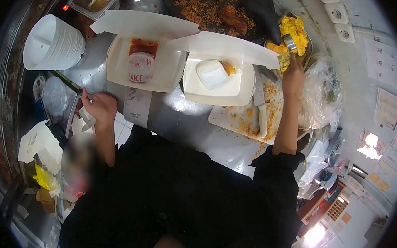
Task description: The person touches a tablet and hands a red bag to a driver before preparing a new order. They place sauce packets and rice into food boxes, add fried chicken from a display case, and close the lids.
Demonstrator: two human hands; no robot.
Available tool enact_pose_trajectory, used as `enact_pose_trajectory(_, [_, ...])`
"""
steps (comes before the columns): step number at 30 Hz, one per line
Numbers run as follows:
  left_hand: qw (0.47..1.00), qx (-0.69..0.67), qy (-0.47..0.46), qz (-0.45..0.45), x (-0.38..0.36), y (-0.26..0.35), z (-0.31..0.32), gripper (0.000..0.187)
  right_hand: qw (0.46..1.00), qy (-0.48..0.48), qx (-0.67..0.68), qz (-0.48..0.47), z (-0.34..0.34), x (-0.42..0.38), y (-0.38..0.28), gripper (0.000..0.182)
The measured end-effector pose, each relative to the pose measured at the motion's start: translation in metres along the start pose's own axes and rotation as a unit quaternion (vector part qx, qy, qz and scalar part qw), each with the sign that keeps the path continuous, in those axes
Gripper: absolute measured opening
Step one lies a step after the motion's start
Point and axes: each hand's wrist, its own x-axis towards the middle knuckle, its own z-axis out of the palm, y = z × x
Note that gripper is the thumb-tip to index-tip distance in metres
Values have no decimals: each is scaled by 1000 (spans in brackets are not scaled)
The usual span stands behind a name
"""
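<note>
My right hand (294, 76) is closed round the handle of a metal scoop (289, 42), whose bowl rests among scrambled egg (296, 30) in a metal tray. At the left, my left hand (101, 106) is curled, with a small white folded piece (87, 119) sticking out below its fingers. Two open white takeaway boxes stand side by side in front of me. A red-printed wrapped rice packet (141, 67) and red sauce sachet lie in the left box (173, 72). In the right box (240, 91) are a white wrapped packet (212, 74) and an orange-yellow sachet.
A knife (262, 116) lies on a crumb-strewn white cutting board (235, 119). Behind the boxes is a black mortar (171, 6) with brown crumbs and a fried piece. White containers (49, 44) are stacked at the left. A receipt (137, 106) lies at the counter edge; a plastic bag (323, 93) sits right.
</note>
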Motion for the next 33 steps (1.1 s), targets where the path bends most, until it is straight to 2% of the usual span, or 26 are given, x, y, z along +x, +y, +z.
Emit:
enact_pose_trajectory(5, [999,12,-32,-13,10,-3,-17,44,998,-66,-21,4,8,-14,7,48])
enact_pose_trajectory(7, [1000,8,-24,6,-9,-2,13,44,992,-118,-50,12,9,-17,15,49])
enact_pose_trajectory(8, [979,-56,-189,-58,22,-6,-33,36,988,-146,-43,20,14,-17,26,50])
enact_pose_trajectory(9, [925,-111,-343,-117,53,-2,-83,29,984,-176,-30,24,22,-19,34,51])
enact_pose_trajectory(10, [984,-60,-162,-37,27,4,-43,29,982,-184,-44,20,20,-18,32,51])
enact_pose_trajectory(11, [998,-12,27,47,-2,-3,11,29,985,-173,-21,1,24,-15,34,51])
enact_pose_trajectory(13, [997,-7,-16,71,-9,-5,22,31,983,-167,-36,-61,32,-12,47,52])
enact_pose_trajectory(14, [997,-10,-13,75,-8,-6,22,32,978,-205,-32,-27,25,-9,41,53])
enact_pose_trajectory(15, [997,-14,-10,76,-8,-7,21,33,970,-227,-74,-43,22,-4,40,56])
enact_pose_trajectory(16, [997,-21,-9,75,-6,-8,18,35,974,-202,-40,-95,25,-5,50,61])
enact_pose_trajectory(17, [997,-21,-27,68,-2,-9,11,36,968,-228,-47,-89,28,-5,59,64])
enact_pose_trajectory(18, [997,-15,-20,71,-3,-9,11,46,962,-254,-55,-85,25,-4,58,66])
enact_pose_trajectory(21, [996,-2,-31,81,-3,-12,11,74,969,-221,11,-114,18,-4,53,52])
enact_pose_trajectory(24, [996,-11,-3,84,-2,-14,10,77,955,-273,34,-108,19,-3,61,47])
enact_pose_trajectory(28, [996,-8,-22,89,0,-14,7,77,941,-274,-9,-200,23,-16,78,37])
enact_pose_trajectory(31, [995,-11,-6,99,-1,-16,7,67,928,-310,13,-207,23,-7,83,46])
enact_pose_trajectory(33, [995,-20,-2,99,-3,-15,10,55,917,-363,113,-118,12,7,82,37])
